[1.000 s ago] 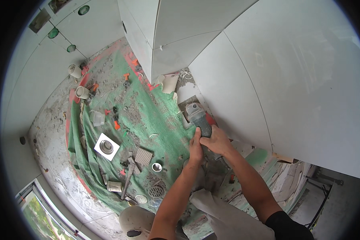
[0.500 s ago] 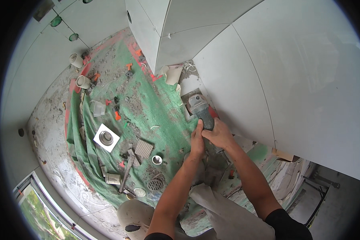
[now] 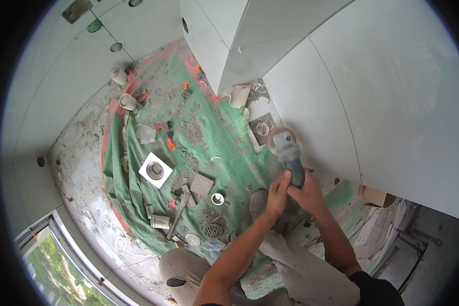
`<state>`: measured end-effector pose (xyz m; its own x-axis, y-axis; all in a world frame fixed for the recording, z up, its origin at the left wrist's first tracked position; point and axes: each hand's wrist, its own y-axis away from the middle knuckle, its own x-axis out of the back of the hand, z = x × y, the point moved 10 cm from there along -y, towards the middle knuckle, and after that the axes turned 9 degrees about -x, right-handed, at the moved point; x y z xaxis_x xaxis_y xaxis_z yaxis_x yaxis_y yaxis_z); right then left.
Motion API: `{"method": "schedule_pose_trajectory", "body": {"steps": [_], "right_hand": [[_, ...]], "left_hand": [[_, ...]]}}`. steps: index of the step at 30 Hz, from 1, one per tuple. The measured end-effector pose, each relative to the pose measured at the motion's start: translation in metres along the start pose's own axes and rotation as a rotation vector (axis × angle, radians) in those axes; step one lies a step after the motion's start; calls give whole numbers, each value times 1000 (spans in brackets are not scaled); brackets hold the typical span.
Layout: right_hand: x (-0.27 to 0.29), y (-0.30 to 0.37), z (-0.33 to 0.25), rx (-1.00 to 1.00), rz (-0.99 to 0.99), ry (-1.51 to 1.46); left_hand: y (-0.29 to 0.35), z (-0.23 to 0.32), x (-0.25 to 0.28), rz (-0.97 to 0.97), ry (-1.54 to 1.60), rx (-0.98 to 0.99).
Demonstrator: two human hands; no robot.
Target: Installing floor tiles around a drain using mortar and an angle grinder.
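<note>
Both my hands are closed round the dark grey body of an angle grinder [image 3: 294,164], whose metal head and reddish disc point away from me. My left hand [image 3: 278,194] grips its left side, and my right hand [image 3: 309,193] wraps the rear and right side. The grinder is held up beside the right-hand wall. Just left of its disc is a square cut-out [image 3: 261,126] in the floor with a round pipe opening in it. Whether the disc spins I cannot tell.
A dusty green sheet [image 3: 229,148] covers much of the floor. On it lie a square metal floor drain [image 3: 155,170], a hammer [image 3: 179,211], a ribbed tile piece [image 3: 202,184] and a round grate [image 3: 213,231]. A wall corner [image 3: 220,84] juts in; a cardboard box [image 3: 375,196] stands right.
The grinder has come away from the floor cut-out, back toward me, so the opening and disc now show. Both hands moved with it. The whole view has shifted slightly.
</note>
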<state>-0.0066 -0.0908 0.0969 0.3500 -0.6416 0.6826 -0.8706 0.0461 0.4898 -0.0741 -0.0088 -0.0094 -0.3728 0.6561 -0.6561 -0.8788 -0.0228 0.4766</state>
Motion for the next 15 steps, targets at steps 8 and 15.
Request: {"method": "schedule_pose_trajectory", "body": {"steps": [8, 15], "right_hand": [[-16, 44, 45, -143, -89, -272], [-36, 46, 47, -97, -85, -453]], "left_hand": [[27, -2, -12, -278, -14, 207], [28, 22, 2, -237, -290, 194]]}}
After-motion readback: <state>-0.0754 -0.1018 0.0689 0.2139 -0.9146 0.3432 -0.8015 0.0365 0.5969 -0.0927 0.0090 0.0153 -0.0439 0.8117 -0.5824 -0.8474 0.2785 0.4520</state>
